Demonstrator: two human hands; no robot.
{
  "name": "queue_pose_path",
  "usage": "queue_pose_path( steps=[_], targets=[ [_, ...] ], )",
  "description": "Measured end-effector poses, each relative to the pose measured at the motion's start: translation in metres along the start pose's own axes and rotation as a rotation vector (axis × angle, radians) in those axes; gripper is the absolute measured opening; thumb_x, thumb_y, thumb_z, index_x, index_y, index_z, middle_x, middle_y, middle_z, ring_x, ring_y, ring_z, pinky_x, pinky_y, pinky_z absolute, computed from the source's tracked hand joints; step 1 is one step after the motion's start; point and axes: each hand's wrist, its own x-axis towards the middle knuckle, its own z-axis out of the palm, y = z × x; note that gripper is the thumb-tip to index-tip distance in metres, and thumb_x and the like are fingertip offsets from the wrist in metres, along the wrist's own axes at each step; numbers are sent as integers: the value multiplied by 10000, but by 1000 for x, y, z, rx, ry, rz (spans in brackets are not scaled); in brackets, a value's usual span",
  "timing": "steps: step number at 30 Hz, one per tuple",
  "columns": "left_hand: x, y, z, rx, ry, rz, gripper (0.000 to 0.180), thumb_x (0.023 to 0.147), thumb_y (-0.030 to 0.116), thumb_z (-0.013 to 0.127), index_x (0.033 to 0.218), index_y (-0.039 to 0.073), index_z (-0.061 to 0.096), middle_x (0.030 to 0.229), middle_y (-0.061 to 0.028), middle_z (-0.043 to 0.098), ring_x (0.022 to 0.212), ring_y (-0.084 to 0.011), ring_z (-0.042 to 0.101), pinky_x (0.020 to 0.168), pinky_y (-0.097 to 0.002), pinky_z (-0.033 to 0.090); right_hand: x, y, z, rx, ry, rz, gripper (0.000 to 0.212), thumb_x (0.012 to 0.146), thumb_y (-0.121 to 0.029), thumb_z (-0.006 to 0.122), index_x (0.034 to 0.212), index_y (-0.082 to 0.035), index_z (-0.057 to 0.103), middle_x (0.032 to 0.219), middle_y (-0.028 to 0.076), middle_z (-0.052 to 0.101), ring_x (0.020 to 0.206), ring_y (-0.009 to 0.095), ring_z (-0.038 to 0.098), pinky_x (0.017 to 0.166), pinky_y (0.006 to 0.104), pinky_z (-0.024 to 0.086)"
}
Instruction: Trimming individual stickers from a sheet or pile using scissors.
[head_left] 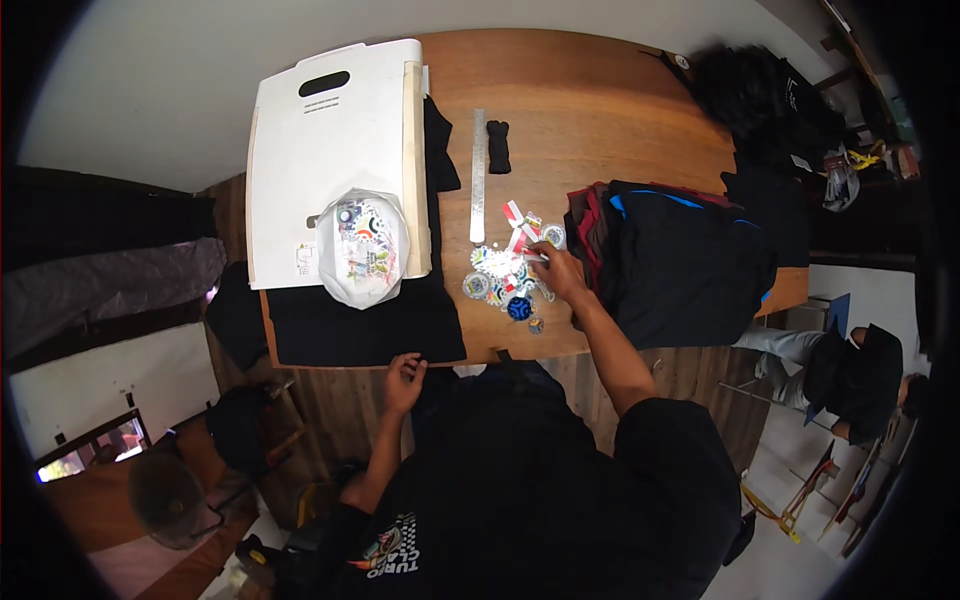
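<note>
My right hand [562, 274] reaches over a loose pile of small printed stickers [500, 262], its fingers pinched together at the pile's right side. Whatever is between the fingertips is too small to make out. Round, blue, white and red-and-white pieces make up the pile, with a dark blue round sticker [519, 308] at its near side. My left hand [405, 378] hangs at the table's front edge, loosely curled and holding nothing, beside a black cloth garment [365, 330]. On a white panel with a handle slot [340, 140] rests a clear plastic bag of printed pieces [364, 248].
A metal ruler [478, 180] and a small black bundle [498, 147] lie on the wooden table [590, 100]. Folded dark garments [680, 265] are stacked at the right. Another person [850, 380] is off to the right. A fan [167, 500] stands at lower left.
</note>
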Motion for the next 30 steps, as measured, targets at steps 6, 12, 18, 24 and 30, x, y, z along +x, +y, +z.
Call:
queue_pose_path(
  steps=[6,12,18,24,30],
  targets=[
    [5,4,-8,29,-15,29,229,890,165,755,1076,45,697,906,-31,610,736,-104,577,728,-269,487,-2,-25,-3,-96,-3,-43,450,842,-361,733,1232,-171,615,992,195,725,937,375,699,799,470,545],
    [0,9,-11,30,-12,-58,230,897,176,750,1085,55,700,928,-34,620,742,-111,586,734,-272,490,12,-25,15,-183,-74,-94,580,818,-423,752,1342,-235,589,1068,129,737,1021,356,690,869,459,544],
    [-3,11,-15,78,-19,-57,234,899,188,751,1092,65,703,935,-44,626,744,-118,597,748,-278,501,14,-19,22,-80,-80,-103,594,855,-359,747,1398,-227,545,1063,158,730,1015,344,689,864,454,537],
    [-3,7,-15,64,-11,-37,232,904,186,746,1101,71,702,939,-46,628,753,-120,604,765,-278,508,4,-18,16,-57,182,-71,561,845,-398,744,1351,-216,580,1036,160,733,967,367,699,821,460,550],
    [1,16,-10,34,-39,-63,231,902,174,746,1093,54,696,928,-40,621,750,-112,596,763,-277,512,-6,-26,15,-119,16,-135,442,882,-391,704,1287,-222,653,1093,133,729,1009,338,696,854,436,553]
  ],
)
